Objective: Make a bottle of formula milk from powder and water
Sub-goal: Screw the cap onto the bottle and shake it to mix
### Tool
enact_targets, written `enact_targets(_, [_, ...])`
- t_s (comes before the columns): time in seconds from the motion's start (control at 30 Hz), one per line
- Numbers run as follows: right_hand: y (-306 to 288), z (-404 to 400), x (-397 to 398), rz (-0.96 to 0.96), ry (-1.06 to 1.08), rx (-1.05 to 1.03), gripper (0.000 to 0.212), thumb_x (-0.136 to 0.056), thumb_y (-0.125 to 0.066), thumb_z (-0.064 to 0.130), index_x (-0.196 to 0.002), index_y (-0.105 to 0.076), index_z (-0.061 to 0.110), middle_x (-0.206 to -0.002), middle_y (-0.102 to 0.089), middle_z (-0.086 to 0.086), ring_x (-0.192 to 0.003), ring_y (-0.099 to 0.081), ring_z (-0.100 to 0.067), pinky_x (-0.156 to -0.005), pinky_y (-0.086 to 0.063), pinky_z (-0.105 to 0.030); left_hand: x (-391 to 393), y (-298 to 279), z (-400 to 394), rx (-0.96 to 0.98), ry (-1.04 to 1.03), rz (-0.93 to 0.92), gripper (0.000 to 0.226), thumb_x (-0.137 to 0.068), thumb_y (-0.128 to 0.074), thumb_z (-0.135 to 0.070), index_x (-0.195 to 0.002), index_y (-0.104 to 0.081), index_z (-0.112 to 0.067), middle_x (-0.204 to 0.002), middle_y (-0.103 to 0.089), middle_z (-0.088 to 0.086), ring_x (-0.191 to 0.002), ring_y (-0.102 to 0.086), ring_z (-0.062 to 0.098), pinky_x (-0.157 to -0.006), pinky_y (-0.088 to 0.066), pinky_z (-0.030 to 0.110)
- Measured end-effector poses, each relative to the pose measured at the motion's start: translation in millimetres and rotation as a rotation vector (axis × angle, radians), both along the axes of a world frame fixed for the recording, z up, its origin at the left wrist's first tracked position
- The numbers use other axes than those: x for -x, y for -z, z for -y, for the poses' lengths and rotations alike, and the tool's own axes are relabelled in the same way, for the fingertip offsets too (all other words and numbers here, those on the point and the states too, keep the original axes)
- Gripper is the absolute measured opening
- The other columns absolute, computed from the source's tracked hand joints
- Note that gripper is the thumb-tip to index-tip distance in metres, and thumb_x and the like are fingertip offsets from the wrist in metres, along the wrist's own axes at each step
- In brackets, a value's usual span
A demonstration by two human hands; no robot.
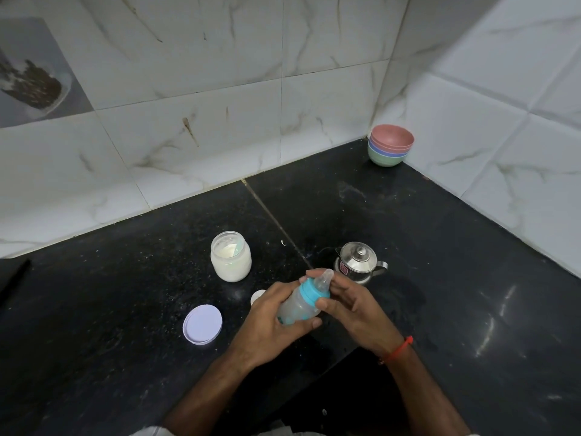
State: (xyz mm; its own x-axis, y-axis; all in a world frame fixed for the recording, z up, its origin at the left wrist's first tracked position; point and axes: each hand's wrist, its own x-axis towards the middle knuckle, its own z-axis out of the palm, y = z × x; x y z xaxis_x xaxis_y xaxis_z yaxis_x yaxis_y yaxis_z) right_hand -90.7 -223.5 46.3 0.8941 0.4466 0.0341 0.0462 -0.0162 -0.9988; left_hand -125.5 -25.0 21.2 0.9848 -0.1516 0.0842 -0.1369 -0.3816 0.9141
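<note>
A baby bottle point(297, 308) with a blue collar point(312, 291) and a clear teat is tilted above the black counter. My left hand point(270, 322) grips the bottle's body from below. My right hand point(349, 305) holds the blue collar with thumb and fingers curled round it. An open glass jar point(231, 256) of white powder stands behind the hands to the left. Its white lid point(202, 324) lies on the counter at the left. A small steel kettle point(358, 261) with its lid on stands just beyond my right hand.
A stack of coloured bowls point(390, 145) sits in the far corner where the tiled walls meet. A small white round thing point(257, 296) lies partly hidden behind my left hand. The black counter point(456, 278) stretches to the right wall.
</note>
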Motion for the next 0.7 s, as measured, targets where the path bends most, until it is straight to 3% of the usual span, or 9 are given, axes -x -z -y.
enact_targets(0.33, [-9.7,16.6,-4.1,-0.015,-0.143,-0.031,0.043,-0.098,-0.056,-0.003,-0.141,-0.053,0.002,-0.138,-0.063,-0.017,-0.132,-0.058,-0.034,-0.106,-0.051,-0.044,2.7,-8.9,1.4,0.228,0.176,-0.28,0.054,-0.082,-0.084,-0.04,-0.132,-0.066,-0.029,-0.125,-0.072,0.0,-0.12,-0.067,0.018,-0.108,-0.054,0.041])
enact_targets(0.5, [-14.1,19.3,-11.0,-0.065,-0.09,-0.012,0.045,-0.092,-0.069,-0.001,-0.136,-0.06,0.009,-0.132,-0.069,-0.012,-0.126,-0.064,-0.028,-0.101,-0.055,-0.04,5.8,-8.5,20.9,0.248,0.024,-0.177,0.06,-0.078,-0.084,-0.048,-0.132,-0.065,-0.032,-0.124,-0.072,-0.006,-0.118,-0.068,0.013,-0.104,-0.056,0.039])
enact_targets(0.7, [-8.8,3.2,-4.3,0.06,0.154,0.048,0.054,-0.076,-0.087,0.027,-0.122,-0.062,0.014,-0.117,-0.072,-0.001,-0.114,-0.069,-0.021,-0.099,-0.057,-0.048,6.8,-14.0,31.0,0.114,-0.146,-0.008,0.053,-0.069,-0.079,-0.064,-0.118,-0.058,-0.069,-0.117,-0.068,-0.015,-0.112,-0.064,0.003,-0.091,-0.056,0.021])
